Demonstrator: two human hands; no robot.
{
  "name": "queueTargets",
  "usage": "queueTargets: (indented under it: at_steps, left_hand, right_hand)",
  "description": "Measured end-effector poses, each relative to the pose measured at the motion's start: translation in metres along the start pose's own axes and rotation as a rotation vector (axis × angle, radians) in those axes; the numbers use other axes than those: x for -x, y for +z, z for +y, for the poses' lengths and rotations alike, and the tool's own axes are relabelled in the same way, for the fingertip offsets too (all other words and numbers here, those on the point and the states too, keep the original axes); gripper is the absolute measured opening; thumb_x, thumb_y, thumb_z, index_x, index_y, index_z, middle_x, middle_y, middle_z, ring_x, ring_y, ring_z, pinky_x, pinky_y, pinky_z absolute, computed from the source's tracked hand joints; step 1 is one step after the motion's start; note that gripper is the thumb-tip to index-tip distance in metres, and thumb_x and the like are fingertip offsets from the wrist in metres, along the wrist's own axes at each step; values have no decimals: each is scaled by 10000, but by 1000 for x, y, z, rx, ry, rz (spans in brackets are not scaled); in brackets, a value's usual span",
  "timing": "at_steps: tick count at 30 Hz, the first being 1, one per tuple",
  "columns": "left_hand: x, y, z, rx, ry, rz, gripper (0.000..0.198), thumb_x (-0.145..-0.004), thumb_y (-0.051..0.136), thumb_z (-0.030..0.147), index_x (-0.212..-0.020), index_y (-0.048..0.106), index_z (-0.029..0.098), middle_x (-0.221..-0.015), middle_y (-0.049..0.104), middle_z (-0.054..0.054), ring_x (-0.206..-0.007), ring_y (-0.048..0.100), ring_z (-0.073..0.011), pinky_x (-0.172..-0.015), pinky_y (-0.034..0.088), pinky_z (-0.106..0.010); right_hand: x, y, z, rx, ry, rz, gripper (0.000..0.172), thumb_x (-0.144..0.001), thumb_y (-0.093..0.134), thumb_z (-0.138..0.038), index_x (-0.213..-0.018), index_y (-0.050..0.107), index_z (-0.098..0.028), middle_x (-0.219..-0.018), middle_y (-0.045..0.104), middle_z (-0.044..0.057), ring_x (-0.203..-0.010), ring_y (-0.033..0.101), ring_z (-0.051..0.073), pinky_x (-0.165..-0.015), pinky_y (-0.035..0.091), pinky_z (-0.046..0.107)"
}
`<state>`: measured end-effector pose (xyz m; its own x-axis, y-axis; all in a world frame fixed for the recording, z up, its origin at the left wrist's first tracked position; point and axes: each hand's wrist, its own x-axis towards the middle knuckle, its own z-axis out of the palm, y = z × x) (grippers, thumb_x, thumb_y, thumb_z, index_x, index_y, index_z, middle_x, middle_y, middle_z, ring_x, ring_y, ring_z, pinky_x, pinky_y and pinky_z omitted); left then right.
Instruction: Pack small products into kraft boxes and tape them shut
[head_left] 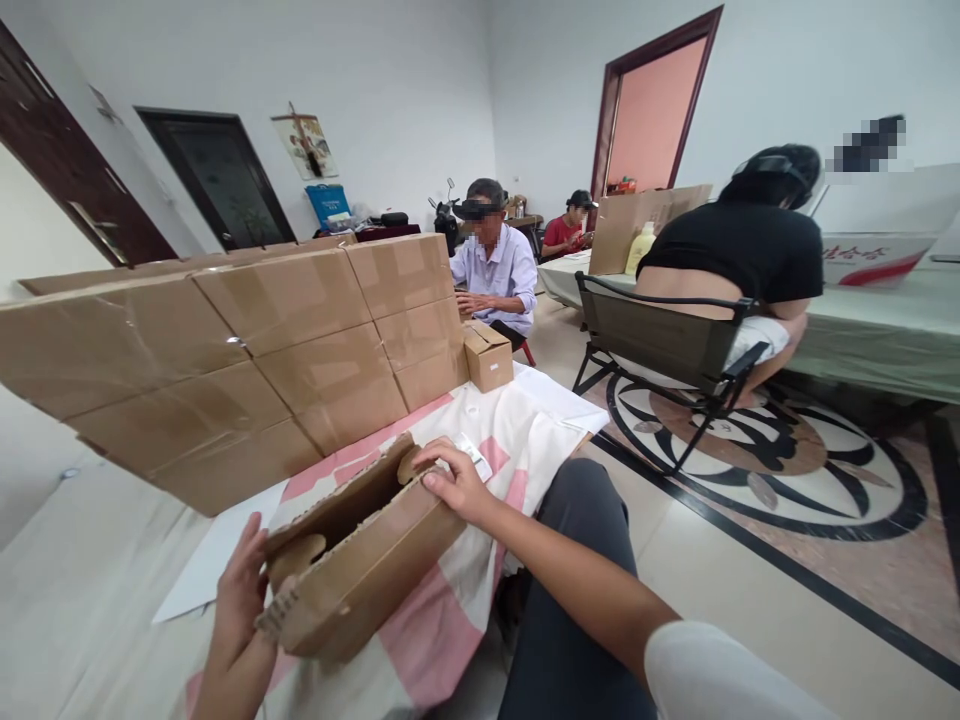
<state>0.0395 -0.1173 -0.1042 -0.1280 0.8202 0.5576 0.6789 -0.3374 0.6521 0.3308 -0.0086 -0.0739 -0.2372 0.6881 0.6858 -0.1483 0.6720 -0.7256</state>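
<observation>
A narrow brown cardboard box sits tilted before me on the cloth, its top open with a dark hollow inside. Curled flaps stand at both ends of the opening, and the rims look ragged. My left hand grips the near left end, fingers pointing up along its side. At the far right end, my right hand is closed over the rim, thumb on the outer wall. A small white label or packet lies just behind my right hand.
Stacked taped cartons form a wall behind the box, with a small closed carton at their right end. White sheets lie on the pink-and-white cloth. People sit beyond; one occupies a folding chair at right.
</observation>
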Motion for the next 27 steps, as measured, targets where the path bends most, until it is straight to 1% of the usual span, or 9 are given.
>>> queueTargets:
  at_steps: [2,4,6,8,11,14,17,20,27]
  left_hand:
    - [-1,-3,9,153,-93,29,616,-973,391,565,-1526,266,322,-1502,509,-100,-1401,479,-326,-1155,405,-589]
    - [-1,-10,17,171,-126,-2,506,-1010,287,523,-1445,428,308,-1372,624,-70,-1357,526,-300,-1185,359,-584]
    - [-1,-17,23,58,-60,-89,472,-1008,281,520,-1266,612,306,-1328,651,-49,-1316,558,-297,-1164,394,-554]
    - [-1,-20,30,-108,64,-176,415,-970,395,541,-1167,679,313,-1331,651,-41,-1284,578,-301,-1126,436,-523]
    - [3,-15,43,-393,241,-219,439,-905,529,550,-1289,634,365,-1370,639,-36,-1300,557,-324,-1159,353,-562]
    - [11,-3,54,-559,365,-191,521,-904,520,540,-1399,554,382,-1438,599,-43,-1361,501,-351,-1193,244,-599]
    - [15,4,53,-579,414,-182,558,-922,511,492,-1460,495,346,-1475,566,-59,-1383,482,-343,-1184,274,-568]
    - [17,5,47,-588,434,-195,566,-936,505,449,-1490,449,347,-1499,542,-52,-1400,465,-330,-1195,259,-550]
    - [19,4,45,-579,448,-192,606,-939,515,411,-1527,382,356,-1532,504,-49,-1419,446,-317,-1219,214,-542]
  right_hand:
    - [0,2,1,52,3,30,301,-908,604,-508,-1049,633,-244,-1033,643,77,-1055,586,257,-994,437,439]
    - [1,3,3,79,29,61,322,-885,635,-413,-1156,585,-247,-1130,593,81,-1095,561,249,-985,443,425]
    - [2,4,6,76,88,70,427,-862,638,-338,-1262,511,-255,-1230,526,87,-1126,539,234,-970,456,400]
    - [2,5,7,60,143,54,489,-849,620,-285,-1309,457,-261,-1287,482,88,-1158,520,225,-983,455,387]
    - [2,4,8,41,175,13,522,-821,592,-223,-1319,440,-264,-1307,467,83,-1200,498,223,-1021,437,389]
    - [0,2,8,35,171,-19,569,-782,552,-159,-1332,447,-259,-1301,460,78,-1220,489,224,-1040,422,393]
    - [-1,1,6,30,167,-52,603,-757,517,-124,-1341,453,-260,-1298,462,75,-1241,480,225,-1057,412,397]
    - [-1,1,6,29,178,-66,619,-739,506,-117,-1336,459,-273,-1303,466,69,-1247,480,231,-1063,415,407]
    - [1,4,13,22,167,-23,552,-749,526,-122,-1280,495,-274,-1260,511,61,-1243,492,241,-1057,416,416]
